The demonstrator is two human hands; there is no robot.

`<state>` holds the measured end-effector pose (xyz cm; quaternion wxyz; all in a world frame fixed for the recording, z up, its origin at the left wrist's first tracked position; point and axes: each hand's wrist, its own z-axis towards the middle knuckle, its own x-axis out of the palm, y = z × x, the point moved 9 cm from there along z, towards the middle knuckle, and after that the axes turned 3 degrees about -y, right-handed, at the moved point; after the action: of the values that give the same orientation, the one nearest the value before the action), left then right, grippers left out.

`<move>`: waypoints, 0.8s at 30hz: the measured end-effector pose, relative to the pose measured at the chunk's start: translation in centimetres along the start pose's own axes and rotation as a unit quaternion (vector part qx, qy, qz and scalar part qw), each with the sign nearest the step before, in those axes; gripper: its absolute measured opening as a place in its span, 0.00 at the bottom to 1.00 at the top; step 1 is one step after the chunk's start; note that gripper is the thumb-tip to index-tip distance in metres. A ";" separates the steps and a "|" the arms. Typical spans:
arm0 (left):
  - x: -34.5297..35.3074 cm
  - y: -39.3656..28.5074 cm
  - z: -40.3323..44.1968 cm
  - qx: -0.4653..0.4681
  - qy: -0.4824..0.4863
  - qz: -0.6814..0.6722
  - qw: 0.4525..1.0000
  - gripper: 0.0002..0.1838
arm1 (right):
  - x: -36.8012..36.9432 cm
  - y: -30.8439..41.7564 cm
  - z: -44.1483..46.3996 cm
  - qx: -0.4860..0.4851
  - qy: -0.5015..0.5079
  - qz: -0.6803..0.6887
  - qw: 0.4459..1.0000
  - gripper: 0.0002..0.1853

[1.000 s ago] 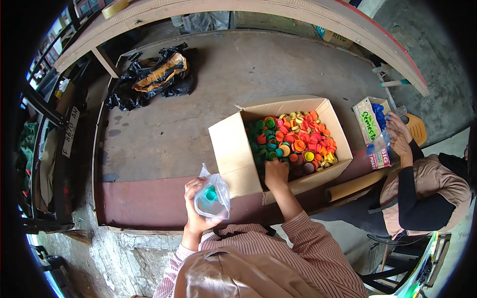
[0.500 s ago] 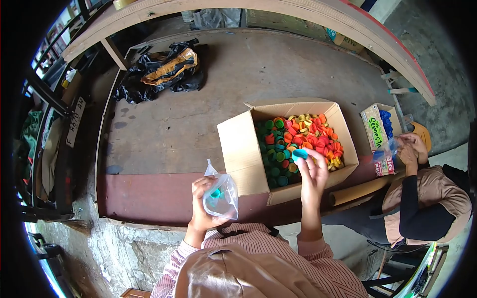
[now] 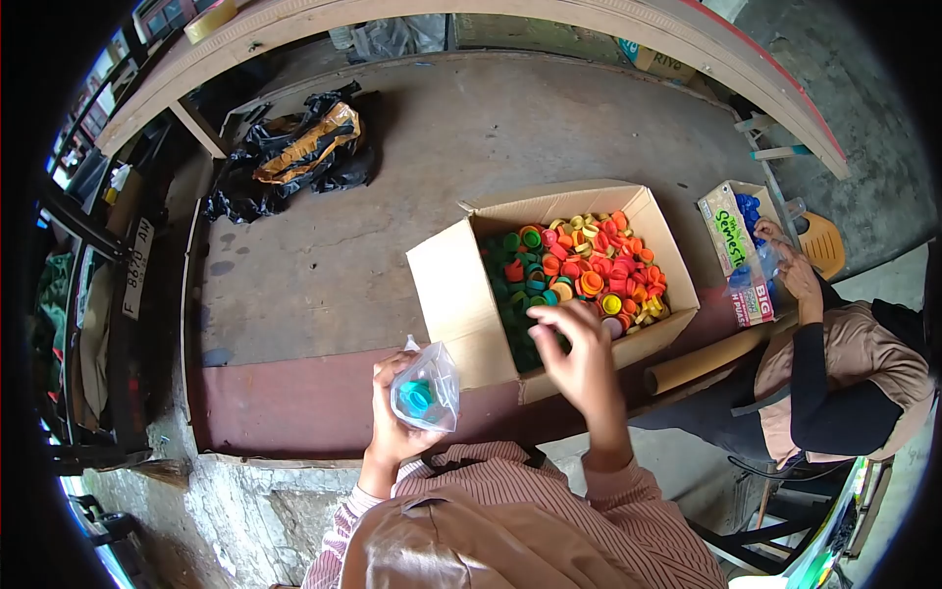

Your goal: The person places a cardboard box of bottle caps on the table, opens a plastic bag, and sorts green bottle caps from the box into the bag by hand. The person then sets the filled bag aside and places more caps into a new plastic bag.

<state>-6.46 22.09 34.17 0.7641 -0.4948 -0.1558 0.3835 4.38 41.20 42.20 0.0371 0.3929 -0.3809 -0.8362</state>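
My left hand (image 3: 391,398) is closed around a clear plastic bag (image 3: 444,385), in front of the cardboard box. Teal bottle caps (image 3: 416,397) lie inside the bag; I cannot count them exactly. Over the near side of the box hangs my right hand (image 3: 581,355), thumb and forefinger apart, with nothing visible in it. The open cardboard box (image 3: 446,294) holds many loose plastic caps (image 3: 616,265): green and teal on the left, red and orange in the middle and right, with yellow ones among them.
Another person's hands (image 3: 800,275) handle clear plastic at right, by a small carton (image 3: 724,231) with blue items. A cardboard tube (image 3: 702,365) lies along the table's near edge. Black plastic bags (image 3: 294,157) lie crumpled at the far left. A wooden beam (image 3: 392,25) crosses the back.
The teal cap that my right hand held is out of its fingers, and more teal shows in the bag. My right hand has moved slightly left and down. The view has shifted slightly.
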 end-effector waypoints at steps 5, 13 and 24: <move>-0.3 -2.3 0.4 0.092 -0.029 0.043 0.994 0.43 | 5.4 -10.3 -2.1 0.066 0.235 -0.256 0.935 0.06; -0.9 -4.2 0.3 0.157 -0.048 0.049 0.985 0.43 | 6.8 -11.6 -2.3 0.054 0.234 -0.263 0.934 0.04; 0.6 -2.4 0.3 0.073 -0.024 0.029 0.997 0.42 | 0.7 10.5 -2.8 -0.316 -0.029 0.137 0.939 0.11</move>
<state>-5.20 22.20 36.36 0.7826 -0.4327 -0.1316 0.4277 3.31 31.80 47.65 0.2621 0.2810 -0.1483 -0.9113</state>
